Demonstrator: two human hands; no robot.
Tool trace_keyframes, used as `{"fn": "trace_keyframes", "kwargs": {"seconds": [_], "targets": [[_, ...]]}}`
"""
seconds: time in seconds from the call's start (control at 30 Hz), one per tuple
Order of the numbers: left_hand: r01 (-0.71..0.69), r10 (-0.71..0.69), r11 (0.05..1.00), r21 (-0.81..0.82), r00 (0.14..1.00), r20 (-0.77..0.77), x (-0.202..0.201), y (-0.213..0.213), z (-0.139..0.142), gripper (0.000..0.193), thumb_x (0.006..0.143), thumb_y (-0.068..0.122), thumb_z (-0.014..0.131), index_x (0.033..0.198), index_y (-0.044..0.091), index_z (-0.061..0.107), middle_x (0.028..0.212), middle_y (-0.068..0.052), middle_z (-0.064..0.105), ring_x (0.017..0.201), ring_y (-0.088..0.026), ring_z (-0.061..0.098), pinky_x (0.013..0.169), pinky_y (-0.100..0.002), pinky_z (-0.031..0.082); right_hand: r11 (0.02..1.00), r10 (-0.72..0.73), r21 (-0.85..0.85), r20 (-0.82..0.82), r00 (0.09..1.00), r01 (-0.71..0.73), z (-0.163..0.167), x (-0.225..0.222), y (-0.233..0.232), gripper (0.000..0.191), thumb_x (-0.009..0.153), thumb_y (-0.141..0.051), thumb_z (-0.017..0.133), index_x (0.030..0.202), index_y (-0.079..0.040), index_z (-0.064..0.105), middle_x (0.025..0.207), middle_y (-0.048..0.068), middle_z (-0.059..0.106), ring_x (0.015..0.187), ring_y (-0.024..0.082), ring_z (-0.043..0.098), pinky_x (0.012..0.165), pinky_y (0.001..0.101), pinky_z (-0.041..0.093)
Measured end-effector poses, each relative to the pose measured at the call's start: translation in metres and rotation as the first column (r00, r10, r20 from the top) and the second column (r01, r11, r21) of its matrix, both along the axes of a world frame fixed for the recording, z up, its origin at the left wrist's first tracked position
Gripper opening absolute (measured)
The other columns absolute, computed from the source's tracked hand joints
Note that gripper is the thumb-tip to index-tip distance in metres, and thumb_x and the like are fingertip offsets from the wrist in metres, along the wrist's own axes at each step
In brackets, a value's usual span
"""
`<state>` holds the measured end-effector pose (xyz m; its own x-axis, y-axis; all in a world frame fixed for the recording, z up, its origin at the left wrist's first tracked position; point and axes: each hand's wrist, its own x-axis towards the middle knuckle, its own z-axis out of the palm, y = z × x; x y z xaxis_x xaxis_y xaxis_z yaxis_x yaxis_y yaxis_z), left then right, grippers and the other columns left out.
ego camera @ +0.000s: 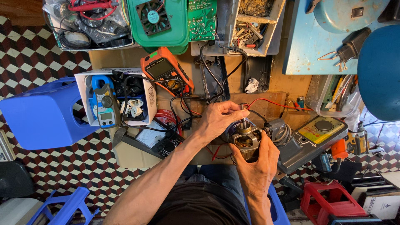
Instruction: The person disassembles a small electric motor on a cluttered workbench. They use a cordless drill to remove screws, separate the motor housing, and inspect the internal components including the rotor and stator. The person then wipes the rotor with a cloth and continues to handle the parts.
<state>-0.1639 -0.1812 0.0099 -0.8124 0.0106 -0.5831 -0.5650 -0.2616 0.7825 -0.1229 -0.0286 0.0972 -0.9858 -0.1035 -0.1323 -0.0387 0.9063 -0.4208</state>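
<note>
A small electric motor (246, 141) with copper windings and a steel shaft pointing up sits over my lap. My right hand (255, 166) cups the motor body from below and the near side. My left hand (220, 118) reaches over from the left, and its fingertips pinch the top of the shaft. Red and black wires run from the motor toward the back of the bench.
An orange multimeter (166, 75) lies behind my hands, beside a white box (117, 98) holding a blue clamp meter. A green tray with a fan (156, 21), a circuit board (202, 18), a yellow-faced tester (318, 133) and a blue plastic stool (41, 114) surround the spot.
</note>
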Motion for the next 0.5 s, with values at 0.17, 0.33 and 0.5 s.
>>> {"fn": "trace_keyframes", "kwargs": {"seconds": [0.17, 0.33, 0.5], "targets": [[-0.007, 0.007, 1.000, 0.006, 1.000, -0.012, -0.0010, 0.0014, -0.0009, 0.037, 0.085, 0.039, 0.080, 0.097, 0.005, 0.079, 0.085, -0.003, 0.077, 0.078, -0.007, 0.070, 0.069, -0.023, 0.055, 1.000, -0.003, -0.007, 0.011, 1.000, 0.003, -0.0004, 0.0005, 0.0024, 0.089, 0.069, -0.027, 0.094, 0.142, 0.005, 0.053, 0.130, 0.022, 0.060, 0.121, 0.035, 0.057, 0.101, 0.0431, 0.049], [-0.026, 0.026, 0.999, 0.023, 1.000, 0.000, -0.0011, 0.0042, -0.0005, 0.036, 0.084, 0.039, 0.080, 0.096, 0.005, 0.079, 0.084, -0.002, 0.077, 0.077, -0.007, 0.070, 0.068, -0.022, 0.055, 0.999, 0.036, -0.010, -0.013, 0.999, -0.036, -0.0020, 0.0006, 0.0037, 0.090, 0.069, -0.028, 0.094, 0.141, 0.006, 0.052, 0.132, 0.022, 0.059, 0.122, 0.036, 0.056, 0.100, 0.0435, 0.049], [-0.011, 0.011, 1.000, -0.020, 1.000, 0.000, -0.0008, 0.0021, -0.0007, 0.035, 0.085, 0.038, 0.080, 0.097, 0.005, 0.080, 0.084, -0.003, 0.077, 0.077, -0.007, 0.070, 0.068, -0.023, 0.055, 1.000, -0.006, -0.028, 0.003, 1.000, 0.006, -0.0017, 0.0010, 0.0009, 0.089, 0.070, -0.026, 0.093, 0.142, 0.005, 0.053, 0.131, 0.022, 0.060, 0.122, 0.035, 0.057, 0.101, 0.0432, 0.049]]}}
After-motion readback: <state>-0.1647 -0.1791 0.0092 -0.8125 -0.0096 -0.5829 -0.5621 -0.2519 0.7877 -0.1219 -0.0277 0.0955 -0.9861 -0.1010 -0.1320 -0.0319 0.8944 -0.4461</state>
